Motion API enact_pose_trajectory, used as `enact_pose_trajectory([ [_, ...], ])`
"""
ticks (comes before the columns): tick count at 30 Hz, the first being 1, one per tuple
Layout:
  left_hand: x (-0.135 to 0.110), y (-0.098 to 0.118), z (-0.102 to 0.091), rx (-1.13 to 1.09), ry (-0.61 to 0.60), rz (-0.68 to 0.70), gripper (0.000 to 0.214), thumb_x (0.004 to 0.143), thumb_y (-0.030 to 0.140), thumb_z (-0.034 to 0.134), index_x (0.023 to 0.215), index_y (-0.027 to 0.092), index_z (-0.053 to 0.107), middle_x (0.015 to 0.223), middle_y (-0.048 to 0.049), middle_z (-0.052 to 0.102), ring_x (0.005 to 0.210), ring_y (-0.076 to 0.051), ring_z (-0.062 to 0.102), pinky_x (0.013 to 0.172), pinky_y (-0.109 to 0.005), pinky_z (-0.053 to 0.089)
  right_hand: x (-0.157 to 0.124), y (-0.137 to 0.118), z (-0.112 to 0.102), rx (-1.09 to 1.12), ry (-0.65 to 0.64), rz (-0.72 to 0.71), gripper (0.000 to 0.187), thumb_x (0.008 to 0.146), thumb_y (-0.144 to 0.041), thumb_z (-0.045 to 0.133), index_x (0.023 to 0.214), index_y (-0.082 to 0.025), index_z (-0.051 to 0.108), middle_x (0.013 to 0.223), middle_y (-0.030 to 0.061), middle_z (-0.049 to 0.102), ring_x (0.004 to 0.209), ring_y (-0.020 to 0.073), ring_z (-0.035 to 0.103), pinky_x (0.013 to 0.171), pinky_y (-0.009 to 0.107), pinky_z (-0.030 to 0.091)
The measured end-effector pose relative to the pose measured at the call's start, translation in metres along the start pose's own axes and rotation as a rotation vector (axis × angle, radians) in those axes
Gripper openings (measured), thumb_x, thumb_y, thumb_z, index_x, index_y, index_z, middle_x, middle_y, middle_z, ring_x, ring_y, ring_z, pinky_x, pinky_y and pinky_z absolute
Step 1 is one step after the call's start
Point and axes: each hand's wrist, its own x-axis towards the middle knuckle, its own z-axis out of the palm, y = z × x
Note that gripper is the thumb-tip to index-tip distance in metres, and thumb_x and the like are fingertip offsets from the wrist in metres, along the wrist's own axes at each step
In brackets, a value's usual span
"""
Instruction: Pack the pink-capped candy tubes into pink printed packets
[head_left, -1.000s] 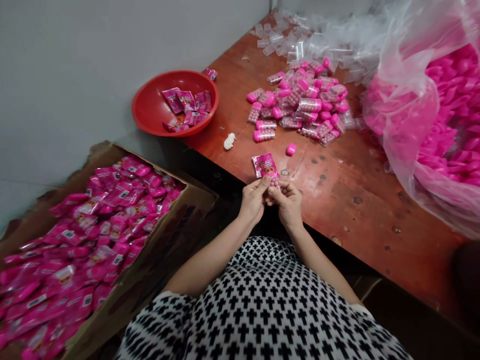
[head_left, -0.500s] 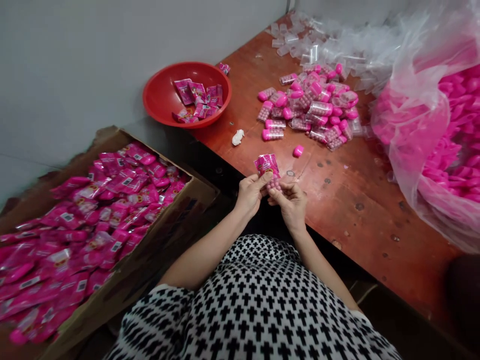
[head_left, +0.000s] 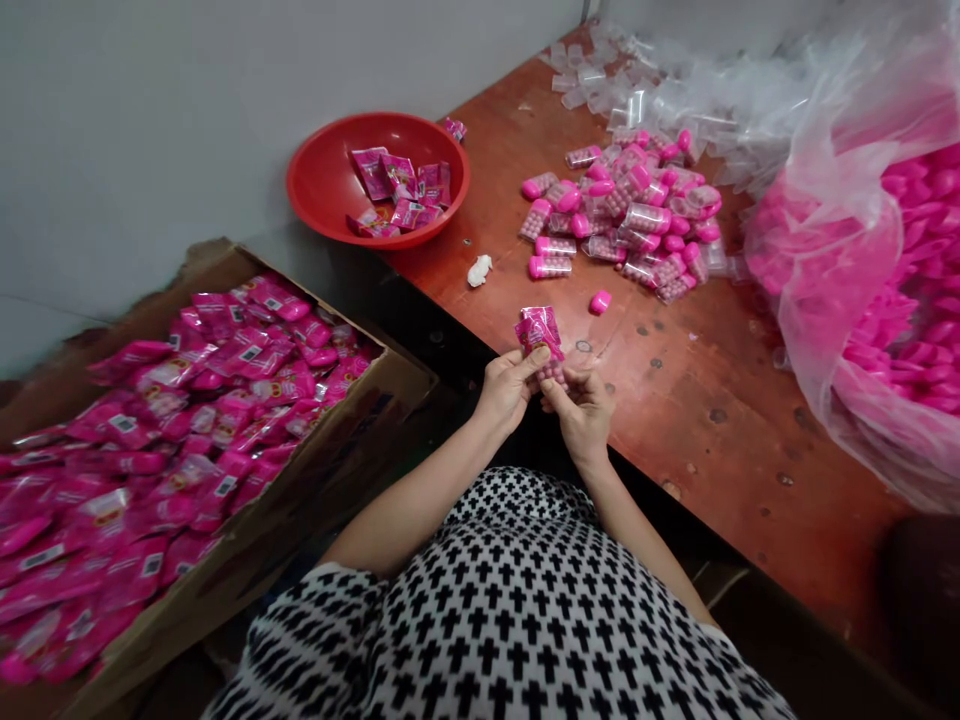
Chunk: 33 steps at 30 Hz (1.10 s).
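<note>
At the table's front edge, my left hand (head_left: 508,388) pinches a pink printed packet (head_left: 538,325) with its thumb on the front. Close beside it, my right hand (head_left: 585,412) is closed on a clear tube of pink candy balls (head_left: 553,374), which meets the packet's lower end. Whether the tube is partly inside the packet I cannot tell. A loose pink cap (head_left: 600,302) lies on the table just beyond my hands. Farther back is a pile of pink-capped candy tubes (head_left: 646,218).
A red bowl (head_left: 315,190) holding several pink packets stands at the back left. Left of me, a cardboard box (head_left: 352,405) is full of filled pink packets. A clear bag of pink caps (head_left: 832,250) sits right; empty clear tubes (head_left: 675,100) lie behind. A white lump (head_left: 479,270) rests nearby.
My view has shifted slightly. Both hands keep the same hold, and the packet now sits a little lower over the candy tube, covering slightly more of it from view.
</note>
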Motion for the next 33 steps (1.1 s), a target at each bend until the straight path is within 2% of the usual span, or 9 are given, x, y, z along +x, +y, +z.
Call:
enact_pose_trajectory([
  [4,-0.003,-0.005,-0.007,0.089,-0.080,0.018,0.033,0.059,0.036,0.081,0.064,0.010,0.062,0.057,-0.0027,0.061,0.046,-0.010,0.053,0.044,-0.023,0.043,0.000,0.001,0.002,0.166,-0.035,0.163,0.028,0.065,-0.030,0.078,0.078,-0.019,0.056,0.062,-0.0049,0.065,0.043,0.0092,0.059,0.041,0.021,0.052],
  [7,-0.008,-0.007,-0.010,0.127,-0.078,-0.006,0.034,0.060,0.039,0.080,0.065,0.010,0.064,0.054,-0.0018,0.059,0.043,-0.009,0.050,0.038,-0.022,0.038,0.000,0.004,0.005,0.249,0.008,0.187,0.028,0.063,-0.029,0.079,0.077,-0.019,0.057,0.061,-0.0056,0.065,0.043,0.0083,0.058,0.040,0.020,0.052],
  [9,-0.009,-0.004,-0.009,0.104,-0.036,0.008,0.034,0.057,0.038,0.082,0.065,0.010,0.064,0.056,-0.0016,0.060,0.046,-0.009,0.052,0.041,-0.021,0.039,-0.001,0.005,0.005,0.261,0.005,0.176,0.028,0.063,-0.029,0.079,0.081,-0.019,0.060,0.067,-0.0050,0.066,0.049,0.0088,0.062,0.045,0.021,0.055],
  [14,-0.011,0.005,-0.002,0.039,0.093,0.050,0.033,0.048,0.029,0.086,0.062,0.010,0.064,0.058,-0.0007,0.061,0.053,-0.008,0.056,0.056,-0.022,0.046,-0.005,0.005,0.000,0.268,-0.115,0.217,0.033,0.067,-0.030,0.077,0.096,-0.021,0.065,0.082,-0.0008,0.071,0.069,0.0131,0.068,0.064,0.030,0.061],
  [19,-0.018,-0.004,0.001,0.074,0.124,0.048,0.032,0.051,0.032,0.084,0.065,0.010,0.066,0.062,-0.0025,0.064,0.055,-0.010,0.057,0.055,-0.023,0.046,-0.005,0.003,0.001,0.166,-0.013,0.087,0.027,0.063,-0.028,0.080,0.084,-0.020,0.067,0.076,-0.0023,0.069,0.067,0.0114,0.065,0.068,0.030,0.060],
  [21,-0.021,-0.008,0.000,0.070,0.126,0.051,0.031,0.053,0.031,0.084,0.068,0.010,0.067,0.065,-0.0023,0.065,0.056,-0.010,0.057,0.055,-0.023,0.046,-0.003,0.003,0.002,0.171,-0.014,0.096,0.028,0.061,-0.029,0.081,0.082,-0.020,0.066,0.075,-0.0031,0.068,0.064,0.0103,0.064,0.067,0.028,0.060],
  [27,-0.022,-0.004,-0.011,-0.010,0.059,0.037,0.034,0.057,0.036,0.082,0.070,0.009,0.067,0.065,-0.0027,0.064,0.058,-0.009,0.058,0.057,-0.022,0.047,0.002,0.003,-0.001,0.309,-0.116,0.287,0.033,0.054,-0.029,0.085,0.078,-0.019,0.064,0.069,-0.0038,0.069,0.060,0.0107,0.067,0.057,0.023,0.060],
  [33,-0.032,-0.008,-0.016,0.038,0.055,0.005,0.030,0.058,0.032,0.081,0.073,0.008,0.069,0.064,-0.0033,0.066,0.054,-0.008,0.057,0.057,-0.022,0.048,0.002,0.005,0.006,0.254,-0.157,0.252,0.030,0.055,-0.029,0.084,0.069,-0.019,0.060,0.062,-0.0056,0.068,0.050,0.0093,0.064,0.048,0.020,0.057],
])
